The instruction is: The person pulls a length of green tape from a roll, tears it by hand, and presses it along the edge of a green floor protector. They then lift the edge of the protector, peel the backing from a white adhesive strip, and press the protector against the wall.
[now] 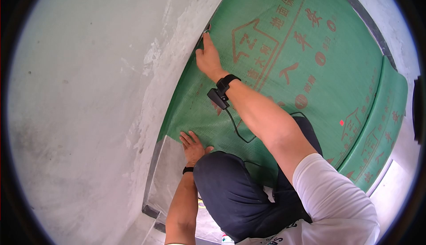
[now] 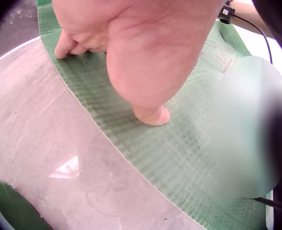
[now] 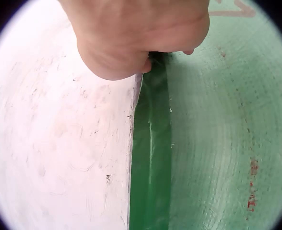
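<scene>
One green sheet (image 1: 337,70) is lying along the wall (image 1: 88,103), your left hand (image 1: 192,150) is resting spread near its edge, ideally pressing it steady, and your right hand (image 1: 208,58) is crouching curled beside the wall, its exact hold unclear, ideally working slowly.

Green sheeting (image 1: 328,85) on grey floor (image 1: 166,174)

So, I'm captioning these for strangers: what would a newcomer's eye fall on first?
Probably the big green sheet with reddish-brown print, spread beside a pale, patchy wall. Next, the right hand far along its wall-side edge, and the left hand resting on its near end beside grey tile.
</scene>
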Demonstrator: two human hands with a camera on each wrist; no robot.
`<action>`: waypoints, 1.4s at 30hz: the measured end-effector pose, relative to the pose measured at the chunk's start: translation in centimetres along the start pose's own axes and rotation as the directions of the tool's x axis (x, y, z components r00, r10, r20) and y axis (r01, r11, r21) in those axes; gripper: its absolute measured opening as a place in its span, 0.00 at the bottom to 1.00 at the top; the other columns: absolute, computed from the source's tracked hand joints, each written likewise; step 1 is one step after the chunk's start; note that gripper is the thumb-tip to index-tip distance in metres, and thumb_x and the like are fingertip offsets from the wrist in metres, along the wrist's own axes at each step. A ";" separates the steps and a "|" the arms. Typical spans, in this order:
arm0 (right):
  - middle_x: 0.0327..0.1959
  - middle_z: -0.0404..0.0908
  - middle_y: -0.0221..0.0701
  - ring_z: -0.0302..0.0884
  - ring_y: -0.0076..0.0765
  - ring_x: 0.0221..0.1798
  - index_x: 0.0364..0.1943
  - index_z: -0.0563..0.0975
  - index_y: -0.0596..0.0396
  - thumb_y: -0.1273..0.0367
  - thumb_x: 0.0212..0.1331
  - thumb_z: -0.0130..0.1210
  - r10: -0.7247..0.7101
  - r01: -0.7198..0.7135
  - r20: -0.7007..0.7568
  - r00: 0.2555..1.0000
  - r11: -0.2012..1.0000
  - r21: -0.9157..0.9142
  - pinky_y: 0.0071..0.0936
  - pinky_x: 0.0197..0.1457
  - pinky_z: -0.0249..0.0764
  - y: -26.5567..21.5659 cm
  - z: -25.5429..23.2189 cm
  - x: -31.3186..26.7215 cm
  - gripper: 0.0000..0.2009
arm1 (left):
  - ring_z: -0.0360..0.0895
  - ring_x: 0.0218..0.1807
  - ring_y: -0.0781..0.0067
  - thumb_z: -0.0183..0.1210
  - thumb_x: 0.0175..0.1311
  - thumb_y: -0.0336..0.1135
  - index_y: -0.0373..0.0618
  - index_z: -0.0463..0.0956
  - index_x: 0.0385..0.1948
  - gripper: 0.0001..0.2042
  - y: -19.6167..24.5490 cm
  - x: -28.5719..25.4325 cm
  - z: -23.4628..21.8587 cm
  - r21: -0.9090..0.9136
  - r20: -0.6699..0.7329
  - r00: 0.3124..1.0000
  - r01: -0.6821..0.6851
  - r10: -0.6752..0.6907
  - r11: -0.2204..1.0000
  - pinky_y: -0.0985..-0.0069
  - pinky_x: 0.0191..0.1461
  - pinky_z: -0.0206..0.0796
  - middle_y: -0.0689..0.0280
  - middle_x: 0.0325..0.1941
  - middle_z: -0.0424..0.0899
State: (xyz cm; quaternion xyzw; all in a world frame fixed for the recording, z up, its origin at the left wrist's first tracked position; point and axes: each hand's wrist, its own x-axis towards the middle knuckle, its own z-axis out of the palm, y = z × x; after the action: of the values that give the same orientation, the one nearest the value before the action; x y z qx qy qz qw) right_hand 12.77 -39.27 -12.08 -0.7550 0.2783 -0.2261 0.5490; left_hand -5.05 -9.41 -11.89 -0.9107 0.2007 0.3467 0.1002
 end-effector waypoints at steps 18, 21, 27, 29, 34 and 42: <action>0.68 0.68 0.50 0.74 0.42 0.59 0.73 0.51 0.69 0.74 0.57 0.43 0.281 -0.340 0.206 0.937 0.870 0.357 0.32 0.62 0.68 -0.7 -2.3 6.7 0.36 | 0.35 0.75 0.20 0.66 0.45 0.69 0.21 0.37 0.70 0.65 -1.4 1.3 2.7 -0.002 -0.049 0.999 -0.014 0.014 1.000 0.46 0.77 0.43 0.24 0.73 0.32; 0.70 0.66 0.48 0.67 0.42 0.67 0.72 0.54 0.69 0.74 0.56 0.44 0.387 -0.438 0.233 0.892 0.616 0.654 0.30 0.68 0.62 -4.3 -5.7 7.1 0.35 | 0.41 0.74 0.21 0.63 0.54 0.64 0.22 0.39 0.69 0.58 -1.4 1.6 2.4 0.114 -0.051 0.999 0.001 0.005 0.993 0.50 0.75 0.52 0.23 0.72 0.35; 0.70 0.58 0.59 0.56 0.62 0.73 0.68 0.59 0.71 0.69 0.59 0.51 -0.135 0.096 -0.123 0.983 0.954 -0.284 0.46 0.76 0.55 4.6 -6.8 11.7 0.33 | 0.41 0.73 0.18 0.64 0.42 0.73 0.21 0.40 0.69 0.66 -2.7 1.3 4.9 0.090 -0.185 0.980 -0.062 0.078 0.994 0.46 0.73 0.52 0.23 0.72 0.37; 0.75 0.50 0.54 0.46 0.59 0.78 0.70 0.55 0.68 0.69 0.59 0.51 -0.122 0.053 -0.095 0.988 0.844 -0.534 0.45 0.78 0.50 6.6 -8.2 13.9 0.35 | 0.43 0.72 0.16 0.64 0.42 0.73 0.21 0.41 0.69 0.66 -2.9 1.4 4.9 0.098 -0.168 0.980 -0.090 0.105 0.991 0.45 0.73 0.53 0.21 0.71 0.39; 0.76 0.50 0.52 0.44 0.57 0.79 0.70 0.53 0.70 0.65 0.57 0.53 -0.050 0.062 0.037 0.998 0.729 -0.682 0.56 0.78 0.45 8.2 -10.6 18.1 0.39 | 0.43 0.72 0.16 0.66 0.43 0.69 0.20 0.42 0.68 0.64 -1.2 0.1 1.3 0.086 -0.123 0.987 -0.098 0.108 0.991 0.45 0.73 0.53 0.20 0.70 0.39; 0.73 0.57 0.53 0.48 0.55 0.78 0.69 0.56 0.70 0.60 0.54 0.55 -0.163 0.132 0.023 0.986 0.704 -0.698 0.56 0.78 0.42 8.7 -8.4 19.3 0.40 | 0.38 0.76 0.24 0.70 0.46 0.60 0.20 0.44 0.68 0.60 0.3 -0.7 -1.3 -0.016 -0.026 0.999 -0.022 0.021 1.000 0.50 0.78 0.43 0.23 0.73 0.37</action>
State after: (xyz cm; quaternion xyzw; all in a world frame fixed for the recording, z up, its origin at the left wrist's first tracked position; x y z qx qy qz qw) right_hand 20.15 -60.22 -17.23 -0.9210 0.2927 -0.1633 0.1988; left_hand -4.87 -9.92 -10.50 -0.9138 0.2091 0.3374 0.0864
